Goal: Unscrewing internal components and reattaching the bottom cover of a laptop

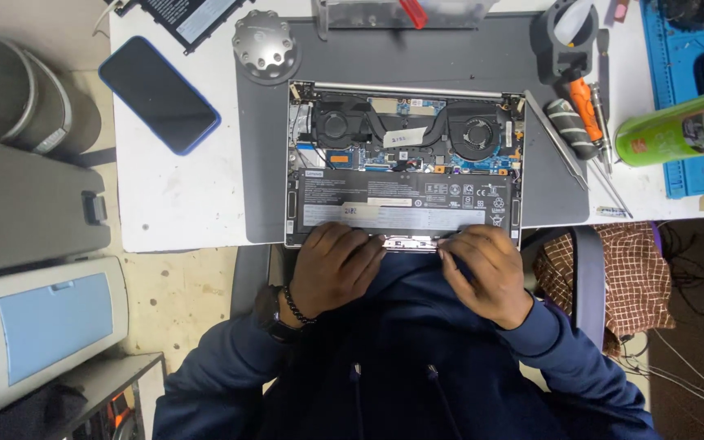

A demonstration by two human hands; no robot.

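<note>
An opened laptop point(405, 138) lies bottom-up on a grey mat point(262, 163), showing two fans, a circuit board and a long black battery point(405, 204). My left hand point(332, 265) rests on the laptop's near edge at the left, fingers curled over the battery's lower corner. My right hand point(486, 269) presses on the near edge at the right. Between them a silvery strip point(409, 242) of the laptop's front edge shows. What the fingertips grip is hidden. I wear a dark wristwatch and a bead bracelet on the left wrist.
A dark phone point(159, 94) in a blue case lies left of the mat. A round metal weight point(264, 42) sits at the mat's far corner. An orange-handled screwdriver point(584, 110), tweezers point(560, 143) and a green can point(678, 126) lie right. Grey boxes point(30, 204) stand on the floor.
</note>
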